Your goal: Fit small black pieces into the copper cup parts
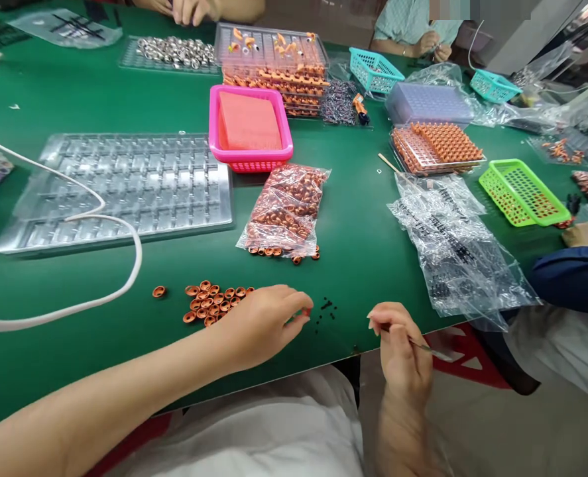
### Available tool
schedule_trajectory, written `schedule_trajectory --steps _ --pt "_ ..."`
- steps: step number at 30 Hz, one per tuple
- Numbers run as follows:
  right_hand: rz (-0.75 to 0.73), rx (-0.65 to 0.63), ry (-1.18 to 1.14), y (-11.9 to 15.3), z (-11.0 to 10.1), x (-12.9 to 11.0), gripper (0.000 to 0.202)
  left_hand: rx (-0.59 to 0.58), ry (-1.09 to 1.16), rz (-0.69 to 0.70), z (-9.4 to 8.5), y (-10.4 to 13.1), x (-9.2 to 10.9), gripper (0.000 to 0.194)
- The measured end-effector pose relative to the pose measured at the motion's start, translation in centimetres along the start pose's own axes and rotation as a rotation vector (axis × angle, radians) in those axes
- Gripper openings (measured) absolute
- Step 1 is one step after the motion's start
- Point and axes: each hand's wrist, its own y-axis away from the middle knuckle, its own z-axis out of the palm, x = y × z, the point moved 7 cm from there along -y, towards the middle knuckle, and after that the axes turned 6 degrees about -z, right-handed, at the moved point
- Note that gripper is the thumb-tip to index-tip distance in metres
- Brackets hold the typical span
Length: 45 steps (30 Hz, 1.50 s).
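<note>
My left hand [261,324] is above the green table, its thumb and fingers closed on a small copper-coloured ring-shaped cup, of which only a bit of orange shows. Beneath and left of it lies a group of the same copper-coloured cups [207,302], partly covered by the hand. A single cup [159,291] sits apart to the left. Tiny black parts [326,305] are scattered between my hands. At the table's front edge my right hand [404,351] is closed around a thin metal tool, apparently tweezers [435,352], whose flat end sticks out to the right.
A plastic bag of copper-coloured cups [291,205] lies ahead, before a pink basket [213,126]. Left are a clear tray [124,185] and a white cord [137,255]. Clear bags [453,245] and a green basket [527,192] lie right. Other people's hands [194,10] show across the table.
</note>
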Motion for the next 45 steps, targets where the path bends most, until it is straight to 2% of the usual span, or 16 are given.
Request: schedule_trajectory --steps 4,7,11,16,18,26,33,39,45 --pt "-0.065 0.012 0.047 -0.5 0.3 0.0 0.042 0.043 0.2 -0.086 1.2 1.6 -1.2 0.011" --pt "-0.031 -0.028 0.099 -0.4 0.7 0.9 0.046 0.072 0.268 -0.055 1.7 1.5 -1.5 0.012" --pt "0.013 -0.054 0.064 -0.2 0.6 1.6 0.032 0.092 0.291 0.003 1.9 1.2 -1.8 0.014" --pt "0.207 -0.032 0.017 0.1 1.3 2.8 0.007 0.097 0.347 -0.01 2.2 0.9 -2.5 0.015" --pt "0.246 -0.014 0.012 0.2 1.6 3.0 0.01 0.105 0.377 -0.009 2.1 0.8 -2.6 0.016" --pt "0.12 -0.068 0.198 0.1 2.0 2.7 0.009 0.118 0.415 -0.033 2.0 0.7 -2.6 0.015" --pt "0.137 0.003 0.259 0.5 1.7 2.8 0.012 0.147 0.425 0.008 1.9 0.7 -2.4 0.011" --pt "0.111 -0.055 0.225 0.4 2.2 2.3 0.01 0.147 0.411 0.001 1.9 0.7 -2.5 0.01" --pt "0.095 0.031 0.257 0.4 1.6 2.4 0.006 0.136 0.411 -0.004 2.0 0.8 -2.5 0.012"
